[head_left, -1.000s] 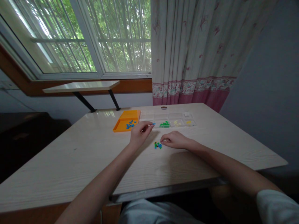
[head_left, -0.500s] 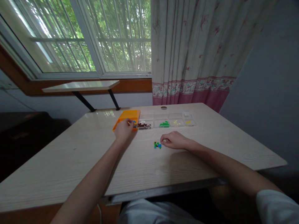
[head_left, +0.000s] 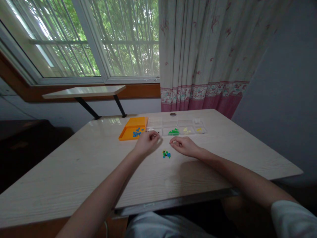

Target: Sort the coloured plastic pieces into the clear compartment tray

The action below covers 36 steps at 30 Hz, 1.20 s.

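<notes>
A small pile of green and blue pieces (head_left: 166, 154) lies on the pale wooden table (head_left: 74, 172). My left hand (head_left: 148, 142) hovers just left of and beyond the pile, fingers curled together; whether it holds anything is hidden. My right hand (head_left: 184, 145) is just right of the pile, thumb and fingertips pinched, and what they hold is too small to make out. Beyond the hands an orange tray (head_left: 134, 125) holds blue pieces (head_left: 136, 133). Beside it a clear compartment box (head_left: 179, 123) holds green pieces (head_left: 174, 132) and yellow pieces (head_left: 186, 131).
A dark round object (head_left: 173, 114) sits at the table's far edge. A narrow shelf (head_left: 84, 91) juts out under the window. A flowered curtain (head_left: 205, 56) hangs behind the table. The table's near edge runs just above my lap.
My left hand carried a blue piece to the orange tray, then came back to beside the pile. My right hand lifted slightly away from the pile.
</notes>
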Each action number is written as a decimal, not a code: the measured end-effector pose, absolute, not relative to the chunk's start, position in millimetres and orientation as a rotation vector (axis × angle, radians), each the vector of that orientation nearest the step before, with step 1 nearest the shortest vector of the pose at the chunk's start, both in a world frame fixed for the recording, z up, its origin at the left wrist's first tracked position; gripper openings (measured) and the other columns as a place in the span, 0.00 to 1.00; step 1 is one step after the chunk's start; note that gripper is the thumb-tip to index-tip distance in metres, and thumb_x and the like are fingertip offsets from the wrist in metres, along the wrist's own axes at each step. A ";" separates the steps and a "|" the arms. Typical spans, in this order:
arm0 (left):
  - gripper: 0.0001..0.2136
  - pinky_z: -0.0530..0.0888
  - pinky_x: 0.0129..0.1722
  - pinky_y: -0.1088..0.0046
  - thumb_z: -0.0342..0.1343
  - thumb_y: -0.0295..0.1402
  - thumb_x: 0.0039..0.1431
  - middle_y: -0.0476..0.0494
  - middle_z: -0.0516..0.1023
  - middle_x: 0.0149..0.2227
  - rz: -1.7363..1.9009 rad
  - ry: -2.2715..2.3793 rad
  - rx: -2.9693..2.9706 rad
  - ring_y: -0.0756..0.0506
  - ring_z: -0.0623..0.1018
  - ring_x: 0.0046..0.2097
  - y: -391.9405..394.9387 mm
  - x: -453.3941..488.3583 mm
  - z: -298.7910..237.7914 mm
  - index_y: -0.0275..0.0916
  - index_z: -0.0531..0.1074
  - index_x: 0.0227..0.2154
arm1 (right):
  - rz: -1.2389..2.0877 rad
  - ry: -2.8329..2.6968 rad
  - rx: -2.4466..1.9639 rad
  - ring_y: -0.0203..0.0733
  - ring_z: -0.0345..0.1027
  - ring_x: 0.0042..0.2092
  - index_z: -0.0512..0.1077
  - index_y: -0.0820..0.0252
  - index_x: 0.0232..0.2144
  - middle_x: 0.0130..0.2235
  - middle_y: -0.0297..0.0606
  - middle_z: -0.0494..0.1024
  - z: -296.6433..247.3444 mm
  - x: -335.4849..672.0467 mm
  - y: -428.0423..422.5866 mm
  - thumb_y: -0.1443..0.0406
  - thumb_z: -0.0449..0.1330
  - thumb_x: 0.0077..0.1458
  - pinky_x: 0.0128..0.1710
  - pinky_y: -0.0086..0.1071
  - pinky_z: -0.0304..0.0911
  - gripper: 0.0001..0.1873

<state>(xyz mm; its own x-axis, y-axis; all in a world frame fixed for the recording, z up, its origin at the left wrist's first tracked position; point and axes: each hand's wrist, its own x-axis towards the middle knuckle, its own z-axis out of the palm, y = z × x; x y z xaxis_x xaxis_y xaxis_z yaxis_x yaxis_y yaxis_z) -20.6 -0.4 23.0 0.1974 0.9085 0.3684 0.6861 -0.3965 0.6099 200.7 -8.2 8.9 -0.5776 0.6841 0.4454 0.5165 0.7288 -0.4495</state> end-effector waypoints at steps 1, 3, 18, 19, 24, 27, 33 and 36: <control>0.12 0.55 0.21 0.79 0.51 0.38 0.50 0.53 0.61 0.16 0.986 1.427 2.155 0.54 0.60 0.21 -4.4 -12.1 22.0 0.34 0.73 0.27 | 0.356 -2.292 -0.905 0.28 0.55 0.19 0.70 0.60 0.35 0.17 0.26 0.64 8.7 200.4 -7.9 0.65 0.53 0.54 0.22 0.22 0.49 0.08; 0.12 0.53 0.20 0.80 0.52 0.38 0.50 0.54 0.59 0.16 0.950 1.303 2.100 0.55 0.58 0.20 -11.3 1.9 20.0 0.34 0.74 0.27 | 0.338 -2.234 -0.910 0.29 0.55 0.19 0.71 0.60 0.35 0.17 0.26 0.64 8.5 199.8 -7.6 0.64 0.53 0.54 0.22 0.22 0.49 0.09; 0.18 0.47 0.17 0.79 0.61 0.44 0.40 0.55 0.57 0.13 1.062 1.056 1.572 0.58 0.52 0.17 -18.1 18.4 18.6 0.29 0.74 0.24 | 0.197 -2.187 -0.801 0.32 0.67 0.27 0.74 0.58 0.35 0.29 0.34 0.77 9.2 200.1 -7.3 0.62 0.52 0.56 0.29 0.23 0.56 0.11; 0.19 0.48 0.17 0.79 0.61 0.44 0.39 0.54 0.58 0.14 1.061 1.047 1.559 0.58 0.53 0.17 -17.8 18.6 17.7 0.29 0.74 0.23 | 0.167 -2.190 -0.798 0.32 0.66 0.26 0.74 0.58 0.35 0.28 0.34 0.77 9.3 200.1 -7.3 0.62 0.52 0.56 0.29 0.23 0.56 0.12; 0.18 0.48 0.16 0.79 0.61 0.44 0.39 0.54 0.59 0.13 1.077 1.045 1.538 0.58 0.53 0.17 -16.0 18.1 14.6 0.29 0.73 0.23 | 0.012 -2.185 -0.841 0.31 0.63 0.23 0.75 0.57 0.33 0.21 0.32 0.73 8.4 199.7 -7.9 0.60 0.53 0.55 0.28 0.24 0.54 0.12; 0.17 0.49 0.16 0.80 0.61 0.43 0.41 0.54 0.60 0.13 1.082 1.068 1.567 0.58 0.53 0.17 -14.5 17.0 13.3 0.30 0.74 0.23 | -0.063 -2.176 -0.844 0.31 0.62 0.22 0.75 0.58 0.32 0.18 0.31 0.71 7.0 199.5 -7.8 0.59 0.53 0.55 0.28 0.25 0.53 0.13; 0.16 0.53 0.18 0.80 0.61 0.41 0.40 0.49 0.67 0.16 1.092 1.080 1.580 0.57 0.59 0.18 -12.9 17.2 11.1 0.29 0.73 0.21 | -0.150 -2.206 -0.783 0.31 0.63 0.22 0.75 0.58 0.31 0.18 0.31 0.71 5.7 200.7 -6.1 0.61 0.53 0.55 0.28 0.25 0.53 0.12; 0.16 0.51 0.17 0.80 0.61 0.41 0.40 0.51 0.65 0.15 1.099 1.067 1.564 0.58 0.56 0.17 -13.1 17.9 11.0 0.30 0.74 0.22 | -0.174 -2.195 -0.757 0.31 0.62 0.21 0.75 0.58 0.31 0.17 0.30 0.70 5.1 200.7 -5.1 0.61 0.53 0.55 0.28 0.25 0.52 0.11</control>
<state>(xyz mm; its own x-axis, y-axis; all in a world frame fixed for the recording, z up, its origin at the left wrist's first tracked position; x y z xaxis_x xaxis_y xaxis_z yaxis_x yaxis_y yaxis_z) 17.9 -13.1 11.0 0.2263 0.9593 0.1691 0.1412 -0.2041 0.9687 200.7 -5.1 5.1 -0.5086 0.4630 0.7259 0.5716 0.8121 -0.1175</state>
